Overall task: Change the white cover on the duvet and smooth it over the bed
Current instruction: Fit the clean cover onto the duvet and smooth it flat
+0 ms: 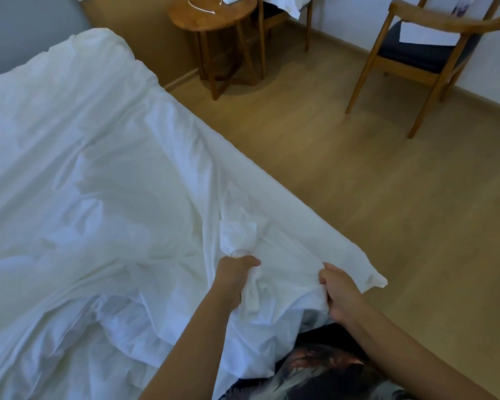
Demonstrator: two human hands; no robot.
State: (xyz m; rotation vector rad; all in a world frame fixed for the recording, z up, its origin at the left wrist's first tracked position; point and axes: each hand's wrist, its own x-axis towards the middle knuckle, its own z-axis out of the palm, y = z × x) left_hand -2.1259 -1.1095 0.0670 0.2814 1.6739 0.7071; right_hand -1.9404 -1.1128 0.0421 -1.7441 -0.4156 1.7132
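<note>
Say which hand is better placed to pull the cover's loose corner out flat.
Right. The right hand grips the white cover beside its loose corner; the left hand holds a bunched wad further in.

Tan wood-look floor (pixel 344 174), round wooden side table (pixel 214 15), wooden chair (pixel 422 57), pale walls (pixel 344 10)

The duvet (pixel 84 168) lies on the bed, with the table (pixel 212 15) and chair (pixel 422 53) beyond.
</note>
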